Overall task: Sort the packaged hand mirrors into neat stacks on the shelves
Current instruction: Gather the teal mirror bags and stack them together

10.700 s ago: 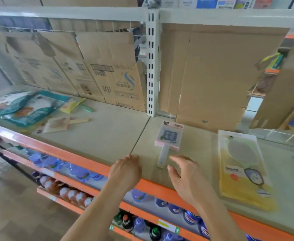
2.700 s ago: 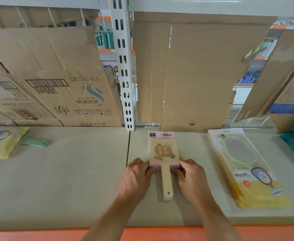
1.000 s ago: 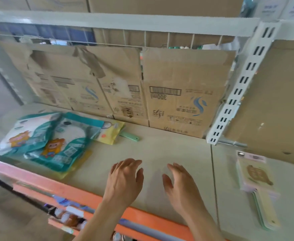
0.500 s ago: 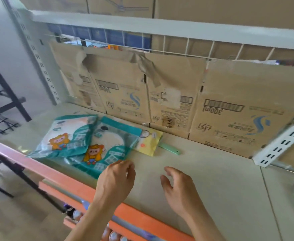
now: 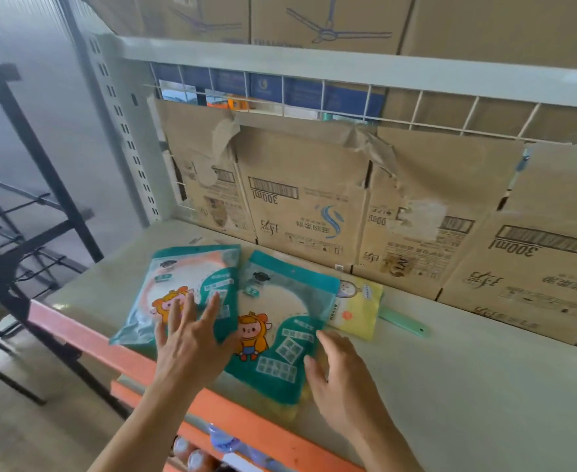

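Three packaged hand mirrors lie on the beige shelf board (image 5: 450,386), all toward its left end. Two are in teal plastic pouches printed with an orange-haired cartoon figure: the left teal pouch (image 5: 191,284) and the right teal pouch (image 5: 280,321), side by side with their inner edges overlapping or touching. Both run lengthwise from the orange front rail (image 5: 86,338) back toward the flattened brown cardboard sheets (image 5: 307,199) lining the rear, header ends pointing to the cardboard. The third, a yellow pouch (image 5: 358,308), sits partly under the right teal pouch; its mint-green mirror handle (image 5: 404,321) sticks out to the right, long axis angled slightly toward the front.

Two bare hands are in view. The left hand (image 5: 191,342) is spread flat, fingers splayed over the left teal pouch, grasping nothing. The right hand (image 5: 341,376) is relaxed and uncurled at the lower right edge of the right teal pouch; whether it touches is unclear.
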The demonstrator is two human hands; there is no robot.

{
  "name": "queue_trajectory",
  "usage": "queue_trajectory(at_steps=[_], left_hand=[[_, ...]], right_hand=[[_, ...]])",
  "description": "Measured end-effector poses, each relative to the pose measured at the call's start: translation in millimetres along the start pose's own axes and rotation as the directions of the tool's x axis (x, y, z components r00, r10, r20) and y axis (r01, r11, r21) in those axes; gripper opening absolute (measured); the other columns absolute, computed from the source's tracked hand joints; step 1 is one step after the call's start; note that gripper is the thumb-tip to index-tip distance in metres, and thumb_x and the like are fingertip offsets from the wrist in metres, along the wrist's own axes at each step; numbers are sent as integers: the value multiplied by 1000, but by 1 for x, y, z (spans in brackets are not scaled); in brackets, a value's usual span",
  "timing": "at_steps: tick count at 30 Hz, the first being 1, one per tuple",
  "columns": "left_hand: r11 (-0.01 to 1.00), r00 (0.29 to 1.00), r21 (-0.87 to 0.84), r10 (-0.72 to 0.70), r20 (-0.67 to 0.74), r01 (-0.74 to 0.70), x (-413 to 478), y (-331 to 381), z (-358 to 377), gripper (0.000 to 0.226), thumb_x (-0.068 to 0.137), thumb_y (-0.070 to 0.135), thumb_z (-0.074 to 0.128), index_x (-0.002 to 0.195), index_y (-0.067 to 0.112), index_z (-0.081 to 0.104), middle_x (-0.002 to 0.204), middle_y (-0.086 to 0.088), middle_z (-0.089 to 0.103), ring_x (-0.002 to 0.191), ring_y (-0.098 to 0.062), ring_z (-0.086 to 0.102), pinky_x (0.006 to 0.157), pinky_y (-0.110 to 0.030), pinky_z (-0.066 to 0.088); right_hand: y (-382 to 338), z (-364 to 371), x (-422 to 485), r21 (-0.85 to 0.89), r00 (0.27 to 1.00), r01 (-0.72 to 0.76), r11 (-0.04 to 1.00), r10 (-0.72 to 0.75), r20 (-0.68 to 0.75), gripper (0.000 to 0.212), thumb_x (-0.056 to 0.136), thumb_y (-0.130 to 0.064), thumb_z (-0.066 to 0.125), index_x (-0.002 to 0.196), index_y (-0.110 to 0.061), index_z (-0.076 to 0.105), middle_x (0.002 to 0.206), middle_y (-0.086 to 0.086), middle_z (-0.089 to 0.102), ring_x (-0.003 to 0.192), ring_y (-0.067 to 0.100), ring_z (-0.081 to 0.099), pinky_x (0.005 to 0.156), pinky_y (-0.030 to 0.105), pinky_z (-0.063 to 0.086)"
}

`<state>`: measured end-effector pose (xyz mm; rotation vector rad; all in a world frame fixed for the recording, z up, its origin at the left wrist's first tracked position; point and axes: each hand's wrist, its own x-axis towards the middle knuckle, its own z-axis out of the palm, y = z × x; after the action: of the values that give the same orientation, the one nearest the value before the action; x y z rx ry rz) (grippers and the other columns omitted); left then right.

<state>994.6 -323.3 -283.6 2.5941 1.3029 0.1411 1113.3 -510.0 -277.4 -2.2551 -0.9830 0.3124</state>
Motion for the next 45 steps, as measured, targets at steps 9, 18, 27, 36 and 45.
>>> queue_trajectory(at_steps=[9,18,27,36,45], left_hand=[[997,997,-12,70,-37,-70,5,-5,5,53,95,53,37,144,35,36,152,-6,32,140,-28,25,113,-55,21],[931,925,-217,221,-310,-295,18,-12,16,30,95,33,47,91,19,73,95,7,71,91,-17,64,83,-48,46],[757,821,-331,463,-335,-563,-14,38,17,40,92,35,41,72,11,67,89,4,71,88,-6,60,79,-18,49],[621,720,-393,669,-186,-678,-48,77,19,35,93,33,44,76,13,66,97,6,69,88,-14,62,89,-24,43],[657,787,-473,601,-142,-587,-64,84,12,21,89,33,59,83,17,70,85,7,66,75,-7,58,71,-27,49]], right_hand=[[-24,23,13,-20,1000,9,1000,-9,-9,49,97,-36,43,143,-21,37,145,-7,39,132,5,35,105,11,23],[-24,17,11,-9,997,1,1000,-1,-78,43,96,-33,47,137,-20,45,135,-8,49,119,0,42,92,0,23],[-10,0,8,216,976,-98,971,137,-172,16,93,-21,55,106,-18,65,97,-9,66,84,0,61,74,12,48],[8,-14,5,800,865,-424,425,452,218,29,99,-19,45,94,0,66,82,21,70,66,26,64,56,30,52],[27,-18,-12,761,846,-441,476,503,176,15,92,-9,54,91,-6,68,86,12,74,84,28,70,77,43,53]])
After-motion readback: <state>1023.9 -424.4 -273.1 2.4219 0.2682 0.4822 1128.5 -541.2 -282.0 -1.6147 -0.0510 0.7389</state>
